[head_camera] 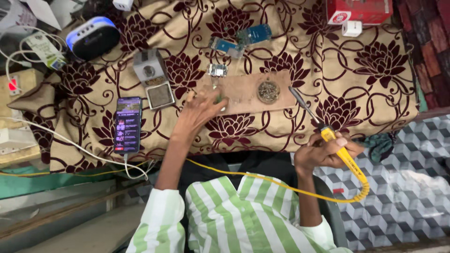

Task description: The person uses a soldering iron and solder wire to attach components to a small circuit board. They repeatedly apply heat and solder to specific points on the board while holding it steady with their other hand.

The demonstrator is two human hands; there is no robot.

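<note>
Rightward, the right hand grips a yellow soldering iron (tip toward the wooden board); the left hand pinches something small there

Left hand: fingertips cover a small green item on the wooden board; its kind cannot be told. Red box: cut off by the top edge. Small circuit boards: components too small to tell. Phone: screen content too small to make out. Yellow cord: far end hidden behind the left forearm.
</note>
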